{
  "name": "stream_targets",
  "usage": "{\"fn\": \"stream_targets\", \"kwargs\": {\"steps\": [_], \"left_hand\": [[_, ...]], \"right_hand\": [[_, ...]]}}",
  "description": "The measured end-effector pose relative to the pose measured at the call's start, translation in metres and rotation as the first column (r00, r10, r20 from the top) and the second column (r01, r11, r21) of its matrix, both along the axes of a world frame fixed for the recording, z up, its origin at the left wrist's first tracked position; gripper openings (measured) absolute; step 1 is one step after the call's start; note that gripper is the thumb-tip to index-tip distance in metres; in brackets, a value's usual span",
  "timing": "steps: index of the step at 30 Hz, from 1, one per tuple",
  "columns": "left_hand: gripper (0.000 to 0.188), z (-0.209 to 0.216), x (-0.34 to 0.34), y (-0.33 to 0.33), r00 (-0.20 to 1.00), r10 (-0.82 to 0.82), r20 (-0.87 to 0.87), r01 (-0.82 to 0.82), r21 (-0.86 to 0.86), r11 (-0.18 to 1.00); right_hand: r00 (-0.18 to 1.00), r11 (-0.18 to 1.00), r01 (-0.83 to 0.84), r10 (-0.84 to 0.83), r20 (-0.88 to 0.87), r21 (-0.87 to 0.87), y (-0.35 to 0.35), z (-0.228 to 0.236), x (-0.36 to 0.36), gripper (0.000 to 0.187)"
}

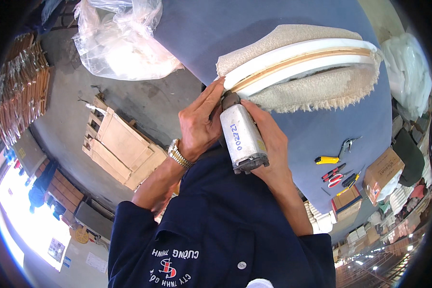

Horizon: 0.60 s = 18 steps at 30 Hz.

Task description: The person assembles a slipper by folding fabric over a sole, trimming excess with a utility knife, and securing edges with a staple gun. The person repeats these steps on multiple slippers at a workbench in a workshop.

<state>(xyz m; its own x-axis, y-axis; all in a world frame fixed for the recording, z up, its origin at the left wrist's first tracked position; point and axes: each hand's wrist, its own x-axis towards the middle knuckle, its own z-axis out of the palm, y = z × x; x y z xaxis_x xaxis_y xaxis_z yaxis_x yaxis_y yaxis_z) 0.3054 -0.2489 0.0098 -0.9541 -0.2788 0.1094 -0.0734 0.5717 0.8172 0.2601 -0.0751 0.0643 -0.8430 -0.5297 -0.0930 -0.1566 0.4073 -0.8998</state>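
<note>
A curved wooden frame piece [293,63] lies on its edge, with white foam [269,85] along both sides of the wood. Beige fabric [317,91] with a frayed edge spreads out around it. My right hand [275,139] is wrapped round a grey metal staple gun [238,129], whose nose points at the near left end of the frame piece. At that same end, my left hand [200,117] presses its fingers together against the foam and fabric, close beside the tool. The staple gun's nose and part of my left thumb are hard to see.
Blue cloth covers the table [302,129]. To the right lie a yellow-handled cutter [327,160], red-handled scissors [335,180] and other hand tools, near a cardboard box [383,173]. Clear plastic sheeting [125,43] hangs at the table's left. Flat cardboard [122,146] is on the floor.
</note>
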Motion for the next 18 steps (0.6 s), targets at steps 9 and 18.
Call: {"fn": "stream_targets", "kwargs": {"steps": [9, 18], "left_hand": [[0.063, -0.008, 0.001, -0.012, 0.997, -0.068, 0.036, 0.067, 0.018, 0.998], [0.071, -0.006, 0.003, -0.013, 0.994, -0.092, 0.065, 0.095, -0.042, 0.995]], "right_hand": [[0.994, 0.996, 0.089, -0.091, 0.059, 0.026, -0.001, -0.008, 0.002, 0.059], [0.993, 0.992, 0.114, -0.113, 0.024, -0.051, 0.005, -0.001, 0.019, 0.06]]}}
